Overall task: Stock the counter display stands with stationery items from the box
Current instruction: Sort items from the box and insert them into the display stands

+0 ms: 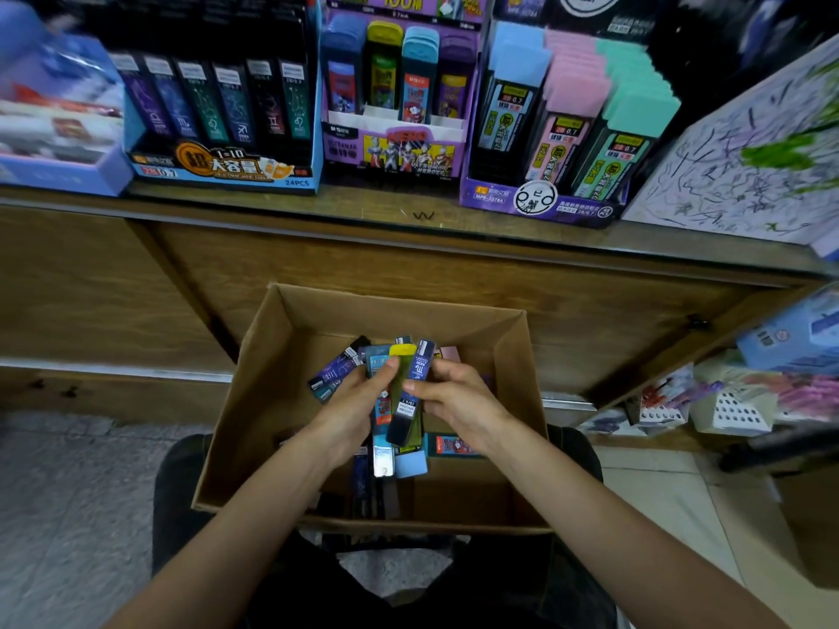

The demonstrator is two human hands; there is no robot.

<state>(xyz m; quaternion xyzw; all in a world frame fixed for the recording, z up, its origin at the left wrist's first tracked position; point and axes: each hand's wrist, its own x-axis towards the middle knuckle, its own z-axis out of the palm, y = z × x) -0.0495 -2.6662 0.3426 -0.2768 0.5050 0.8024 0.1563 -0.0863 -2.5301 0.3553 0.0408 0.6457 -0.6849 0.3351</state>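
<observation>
Left hand [354, 401] curled round bunched lead cases [338, 372], right hand [454, 397] pinching dark-blue case [405, 419]: sorting, likely. Next, seat upright in blue stand [218, 172].

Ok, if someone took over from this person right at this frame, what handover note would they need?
Left hand: grips a fanned bunch of lead cases over the cardboard box.
Right hand: fingers pinch a dark blue case in that bunch.
Stands: blue stand, middle purple stand and right purple stand sit on the counter, each holding stock.
Left to do: loose cases remain in the box. Sort the bunch into matching stands; the dark blue case probably goes in the blue stand.
</observation>
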